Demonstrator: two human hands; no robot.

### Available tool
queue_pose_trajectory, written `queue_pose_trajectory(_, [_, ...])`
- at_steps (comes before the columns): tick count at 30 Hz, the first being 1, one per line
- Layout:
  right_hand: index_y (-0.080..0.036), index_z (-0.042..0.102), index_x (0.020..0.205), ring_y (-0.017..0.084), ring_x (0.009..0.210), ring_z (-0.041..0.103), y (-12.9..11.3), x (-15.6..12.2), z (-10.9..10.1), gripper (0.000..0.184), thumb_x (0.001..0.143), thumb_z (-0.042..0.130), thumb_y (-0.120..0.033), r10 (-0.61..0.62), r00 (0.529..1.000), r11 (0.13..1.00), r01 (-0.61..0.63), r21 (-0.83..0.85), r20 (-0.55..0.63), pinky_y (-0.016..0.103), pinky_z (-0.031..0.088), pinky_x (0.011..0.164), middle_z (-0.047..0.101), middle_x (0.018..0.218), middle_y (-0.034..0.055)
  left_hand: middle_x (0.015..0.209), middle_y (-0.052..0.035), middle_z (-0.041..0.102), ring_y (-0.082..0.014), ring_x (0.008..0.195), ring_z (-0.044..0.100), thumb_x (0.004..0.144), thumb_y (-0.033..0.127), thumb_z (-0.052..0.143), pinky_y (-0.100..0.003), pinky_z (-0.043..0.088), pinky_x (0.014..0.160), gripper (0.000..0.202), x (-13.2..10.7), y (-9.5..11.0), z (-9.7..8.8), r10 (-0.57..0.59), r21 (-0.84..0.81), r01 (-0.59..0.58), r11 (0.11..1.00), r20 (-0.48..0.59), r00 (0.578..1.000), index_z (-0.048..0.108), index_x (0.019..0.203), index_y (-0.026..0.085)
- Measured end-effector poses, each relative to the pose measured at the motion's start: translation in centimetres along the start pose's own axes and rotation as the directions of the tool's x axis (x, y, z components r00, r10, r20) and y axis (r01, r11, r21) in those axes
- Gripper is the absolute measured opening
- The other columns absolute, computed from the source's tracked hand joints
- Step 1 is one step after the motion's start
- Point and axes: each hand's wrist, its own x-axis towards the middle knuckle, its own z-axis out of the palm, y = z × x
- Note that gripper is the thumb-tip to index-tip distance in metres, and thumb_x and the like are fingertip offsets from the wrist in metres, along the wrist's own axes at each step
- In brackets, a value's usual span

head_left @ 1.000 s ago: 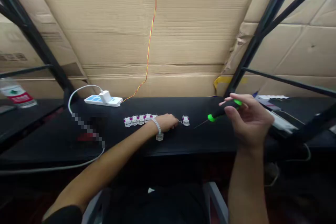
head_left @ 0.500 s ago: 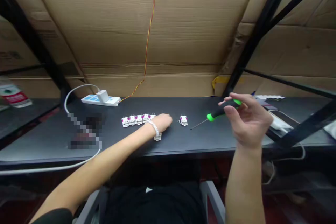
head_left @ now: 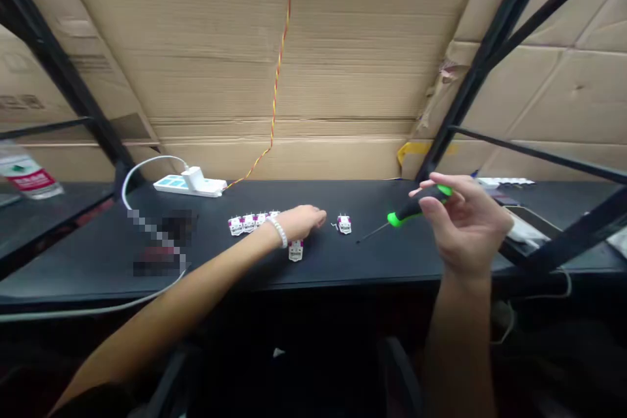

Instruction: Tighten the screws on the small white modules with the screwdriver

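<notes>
My left hand (head_left: 300, 222), with a white beaded bracelet on its wrist, is low over the black table. Its fingers are curled and point right; whatever they hold, if anything, is hidden. Just below it lies a small white and purple plastic part (head_left: 296, 251). A row of several similar parts (head_left: 249, 223) runs to its left, partly covered by the hand. Another such part (head_left: 344, 225) lies to the right, beside tiny loose bits (head_left: 335, 226). My right hand (head_left: 463, 222) is raised, closed around a black and green screwdriver (head_left: 407, 210) whose tip slants down to the left.
A white power strip (head_left: 190, 185) with a plugged-in charger stands at the back left, its white cable (head_left: 128, 176) looping forward. A twisted red-yellow wire (head_left: 278, 72) runs up the cardboard wall. Black metal posts (head_left: 460, 104) flank the table (head_left: 333, 268). A bottle (head_left: 29, 173) is at far left.
My left hand has shifted slightly, covering more of the row's right end and baring more of the part below it. My right hand keeps the screwdriver in nearly the same place.
</notes>
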Motion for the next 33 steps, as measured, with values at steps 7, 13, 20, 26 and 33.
queue_pose_trajectory(7, [-0.030,0.083,0.119,0.020,0.083,0.076,0.2,0.0,0.1,0.034,0.086,0.089,-0.025,-0.010,1.000,1.000,0.010,-0.002,0.014,0.035,0.064,0.074,0.077,0.100,0.0035,0.107,-0.0082,0.076,-0.0221,0.102,0.069,0.093,-0.002,0.058,-0.028,0.053,0.090,0.027,-0.6,-0.5,0.2,0.038,0.007,-0.038,0.999,-0.028,0.999,0.073,0.104,0.017])
queue_pose_trajectory(13, [-0.029,0.083,0.119,0.020,0.084,0.076,-0.1,0.0,-0.1,0.034,0.086,0.089,-0.021,-0.009,1.000,1.000,0.009,0.010,0.014,0.035,0.063,0.074,0.076,0.100,0.0037,0.113,-0.0101,0.075,-0.0234,0.107,0.070,0.098,0.001,0.051,-0.032,0.057,0.096,0.036,-2.4,-1.1,-0.4,0.073,-0.034,-0.084,0.996,-0.249,0.966,0.078,0.114,0.019])
queue_pose_trajectory(20, [-0.029,0.083,0.119,0.020,0.084,0.076,-0.3,0.0,0.1,0.032,0.088,0.088,-0.024,-0.010,1.000,1.000,0.010,-0.022,0.020,0.036,0.063,0.075,0.077,0.102,0.0043,0.101,-0.0067,0.079,-0.0206,0.094,0.075,0.105,0.016,0.051,-0.033,0.060,0.088,0.025,-8.3,0.6,0.0,-0.139,-0.408,-0.128,0.904,-0.564,0.814,0.076,0.103,0.020])
queue_pose_trajectory(26, [-0.030,0.083,0.120,0.019,0.086,0.076,-0.6,0.0,0.5,0.036,0.086,0.089,-0.020,-0.007,0.999,1.000,0.006,0.018,0.043,0.033,0.062,0.075,0.077,0.102,0.0038,0.094,-0.0043,0.083,-0.0225,0.087,0.080,0.100,0.031,0.065,-0.034,0.065,0.082,0.017,-11.1,3.1,2.2,-0.429,-0.754,-0.068,0.653,-0.442,0.788,0.079,0.096,0.021])
queue_pose_trajectory(33, [-0.030,0.083,0.120,0.019,0.086,0.075,-0.8,0.0,0.7,0.034,0.088,0.089,-0.024,0.002,0.999,1.000,-0.003,0.016,0.050,0.036,0.063,0.076,0.076,0.102,0.0040,0.103,-0.0075,0.081,-0.0252,0.101,0.075,0.096,0.033,0.073,-0.042,0.061,0.098,0.017,-10.6,3.0,3.9,-0.411,-0.727,-0.070,0.683,-0.462,0.786,0.082,0.086,0.022])
